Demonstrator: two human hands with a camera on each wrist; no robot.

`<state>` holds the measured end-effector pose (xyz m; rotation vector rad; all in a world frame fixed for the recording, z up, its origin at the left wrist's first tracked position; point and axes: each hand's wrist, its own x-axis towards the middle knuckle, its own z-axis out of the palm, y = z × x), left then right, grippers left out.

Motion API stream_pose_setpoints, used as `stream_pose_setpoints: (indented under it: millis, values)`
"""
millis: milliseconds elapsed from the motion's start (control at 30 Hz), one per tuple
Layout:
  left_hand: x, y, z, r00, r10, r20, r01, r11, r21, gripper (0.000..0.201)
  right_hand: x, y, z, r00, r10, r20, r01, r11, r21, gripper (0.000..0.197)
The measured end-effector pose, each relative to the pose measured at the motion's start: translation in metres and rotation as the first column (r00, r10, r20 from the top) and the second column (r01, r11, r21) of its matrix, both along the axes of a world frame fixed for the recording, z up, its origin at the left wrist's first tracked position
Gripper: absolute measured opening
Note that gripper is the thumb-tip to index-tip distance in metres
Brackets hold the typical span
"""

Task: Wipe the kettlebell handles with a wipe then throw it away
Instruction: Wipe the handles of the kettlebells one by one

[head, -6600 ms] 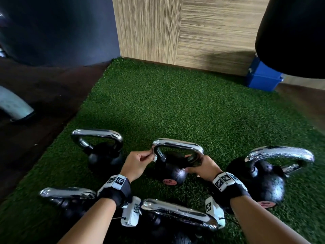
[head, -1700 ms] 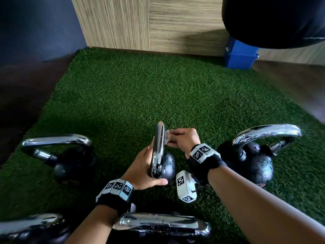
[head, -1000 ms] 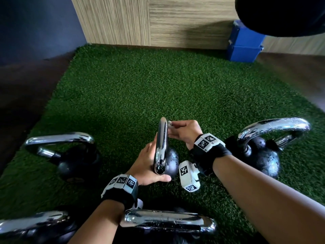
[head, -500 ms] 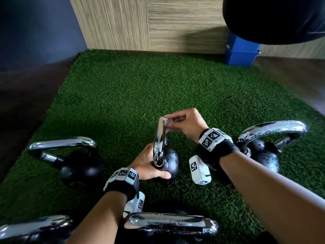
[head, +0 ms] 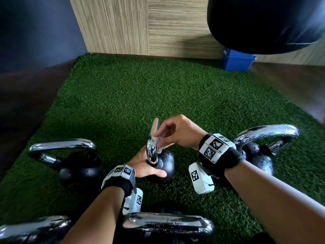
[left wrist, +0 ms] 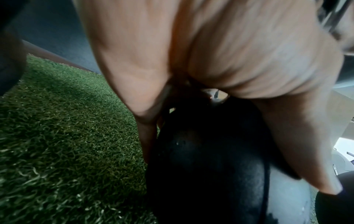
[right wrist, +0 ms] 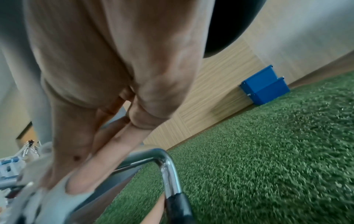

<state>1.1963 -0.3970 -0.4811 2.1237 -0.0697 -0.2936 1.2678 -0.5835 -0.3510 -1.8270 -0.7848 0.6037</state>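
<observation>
A small black kettlebell (head: 166,164) stands mid-turf, its chrome handle (head: 152,147) edge-on to me. My left hand (head: 149,167) grips its ball from the near left, thumb across the front. In the left wrist view the palm wraps the black ball (left wrist: 206,166). My right hand (head: 159,140) pinches a white wipe (head: 157,146) against the near bend of the handle. In the right wrist view my fingers press the wipe (right wrist: 57,201) on the chrome handle (right wrist: 166,163).
Several other chrome-handled kettlebells stand around it: left (head: 75,161), right (head: 260,154), near front (head: 167,224) and bottom left (head: 33,228). A blue bin (head: 237,60) sits by the wooden wall at the turf's far right corner. A black punch bag (head: 263,23) hangs above.
My right hand has slid the wipe from the far top of the handle down toward its near bend. The left hand keeps its hold on the kettlebell.
</observation>
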Motion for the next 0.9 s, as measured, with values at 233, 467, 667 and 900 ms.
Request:
stream_pose_setpoints:
  millis: [233, 467, 667, 900]
  values:
    - [-0.001, 0.000, 0.004, 1.000, 0.023, 0.009, -0.022, 0.998, -0.063, 0.082, -0.014, -0.002, -0.016, 0.959, -0.032, -0.282, 0.064, 0.992, 0.107, 0.027]
    - [-0.001, -0.003, 0.002, 0.999, -0.015, -0.044, 0.007, 0.983, -0.182, 0.084, -0.028, -0.002, -0.045, 0.942, -0.140, -0.306, 0.151, 0.988, 0.012, 0.019]
    - [-0.003, -0.005, -0.001, 0.999, -0.051, -0.011, 0.047, 0.975, -0.219, 0.085, -0.029, -0.002, -0.049, 0.959, -0.119, -0.257, 0.110, 0.993, -0.046, 0.029]
    - [-0.008, -0.008, -0.007, 0.985, -0.052, 0.163, 0.076, 0.986, -0.148, 0.055, -0.030, -0.004, -0.036, 0.975, 0.025, -0.219, -0.072, 0.976, -0.207, 0.023]
